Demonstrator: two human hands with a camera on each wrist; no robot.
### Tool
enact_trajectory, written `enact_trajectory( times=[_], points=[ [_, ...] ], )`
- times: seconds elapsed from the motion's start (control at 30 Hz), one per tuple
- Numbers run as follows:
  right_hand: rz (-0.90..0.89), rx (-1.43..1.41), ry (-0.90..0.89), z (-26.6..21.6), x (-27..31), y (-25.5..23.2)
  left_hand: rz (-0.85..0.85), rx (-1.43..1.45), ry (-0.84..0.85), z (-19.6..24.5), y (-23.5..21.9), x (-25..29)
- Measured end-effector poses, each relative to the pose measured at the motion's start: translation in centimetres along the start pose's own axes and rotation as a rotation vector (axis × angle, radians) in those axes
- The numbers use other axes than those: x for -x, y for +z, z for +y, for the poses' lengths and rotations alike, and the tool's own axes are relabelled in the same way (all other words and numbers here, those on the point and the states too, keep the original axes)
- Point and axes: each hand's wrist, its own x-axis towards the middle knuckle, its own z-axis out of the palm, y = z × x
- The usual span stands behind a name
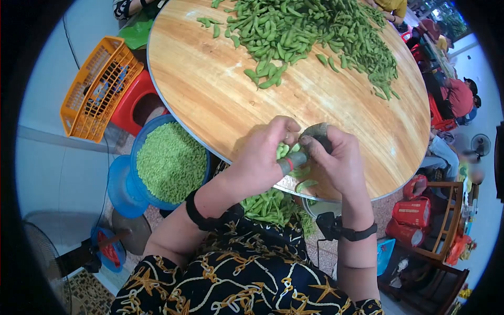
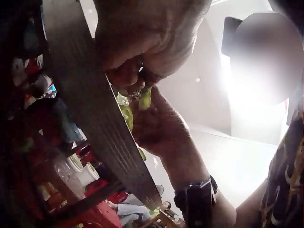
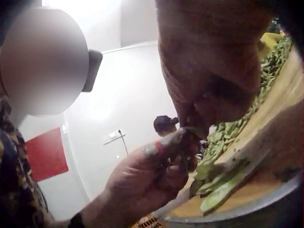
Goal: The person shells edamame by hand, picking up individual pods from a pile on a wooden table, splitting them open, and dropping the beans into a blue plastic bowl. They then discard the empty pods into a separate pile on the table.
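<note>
Over the near edge of the round wooden table (image 1: 210,89), the left hand (image 1: 257,157) and right hand (image 1: 338,157) meet. Grey wrapping with a red band (image 1: 290,162) covers the left thumb, seen also in the right wrist view as a wrapped thumb (image 3: 164,148). Several green beans (image 1: 283,150) lie in the curled left fingers. The right thumb and fingers pinch a pod against the left thumb; it is mostly hidden in the head view. In the left wrist view a green pod (image 2: 145,98) shows between the hands. Loose pods (image 1: 306,185) lie at the table edge below.
A large heap of pods (image 1: 294,31) covers the table's far side. To the left stand a blue basin of shelled beans (image 1: 170,163), a red stool (image 1: 134,107) and an orange crate (image 1: 94,89). More pods (image 1: 270,206) sit below the table edge. People (image 1: 462,100) sit at the right.
</note>
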Motion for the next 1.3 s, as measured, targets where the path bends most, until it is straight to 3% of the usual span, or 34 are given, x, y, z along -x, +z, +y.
enact_trajectory(
  times=[0.07, 0.13, 0.17, 0.4, 0.53, 0.57, 0.6, 0.63, 0.67, 0.7, 0.73, 0.77, 0.8, 0.87, 0.93, 1.0, 1.03, 1.1, 1.13, 1.2, 1.23, 1.3],
  points=[
    [0.061, 0.144, -0.034, 0.4, -0.1, 0.1, -0.007, 0.003, -0.077, -0.1, -0.1, -0.1],
    [0.140, 0.310, -0.198, -0.7, 0.0, 1.0, 0.009, -0.204, 0.114, -0.9, -0.3, -0.3],
    [0.137, 0.374, -0.208, -1.2, 0.0, 1.0, 0.022, -0.204, 0.113, -0.7, -0.1, -0.3],
    [0.164, 0.494, -0.237, -1.5, -0.5, 1.6, 0.060, -0.409, 0.127, -0.3, 0.7, -0.4],
    [0.180, 0.477, -0.275, -0.8, -0.6, 1.9, 0.049, -0.422, 0.027, 0.2, 0.8, -0.1],
    [0.183, 0.461, -0.290, -0.5, -0.7, 2.0, 0.048, -0.356, 0.078, -0.3, 0.7, -0.2],
    [0.170, 0.493, -0.239, -0.5, -0.6, 1.9, 0.051, -0.295, 0.119, -0.9, 0.4, -0.1],
    [0.122, 0.298, -0.092, -0.5, -0.6, 1.7, 0.047, -0.231, 0.174, -1.2, -0.3, -0.1],
    [0.063, -0.044, 0.163, -0.9, -0.3, 1.4, -0.054, -0.100, 0.068, -1.2, -1.4, 0.1],
    [0.085, -0.056, 0.118, -0.2, -0.5, 1.0, -0.082, 0.054, -0.092, -1.3, -2.7, 0.5],
    [0.073, 0.145, 0.127, -0.1, -0.8, 0.2, -0.107, 0.216, -0.236, -1.5, -3.8, 0.8],
    [0.094, 0.168, 0.210, -0.3, -0.5, -0.4, 0.048, 0.253, -0.252, -1.7, -5.1, 1.2],
    [0.093, -0.006, 0.178, 0.4, 0.0, -0.9, 0.199, 0.291, -0.266, -2.0, -6.6, 1.9],
    [0.039, -0.180, 0.186, 0.3, 0.7, -1.1, 0.424, 0.345, -0.096, -6.0, -10.5, 3.8],
    [0.022, -0.079, 0.196, 1.0, 1.0, -1.3, 0.588, 0.364, -0.189, -10.0, -14.1, 6.3],
    [0.005, 0.027, 0.200, 1.5, 1.2, -1.1, 0.593, 0.188, -0.599, -13.2, -16.2, 8.1],
    [-0.046, 0.084, 0.128, 1.8, 1.2, -0.9, 0.593, 0.188, -0.600, -15.2, -16.8, 9.3],
    [-0.106, 0.188, 0.067, 1.6, 1.3, -0.8, 0.453, -0.500, -0.670, -16.8, -16.8, 10.3],
    [-0.105, 0.189, 0.070, 1.6, 1.1, -0.9, 0.449, -0.499, -0.671, -16.3, -16.7, 9.9],
    [-0.010, 0.416, -0.002, 1.6, 0.5, -1.5, 0.490, -0.574, -0.435, -13.9, -16.7, 8.5],
    [-0.110, 0.525, 0.016, 0.9, 0.0, -2.2, 0.493, -0.569, -0.420, -12.5, -16.6, 7.4],
    [-0.028, 0.460, 0.043, 1.2, -2.1, -3.7, 0.667, -0.184, -0.170, -9.7, -15.6, 4.1]
  ],
)
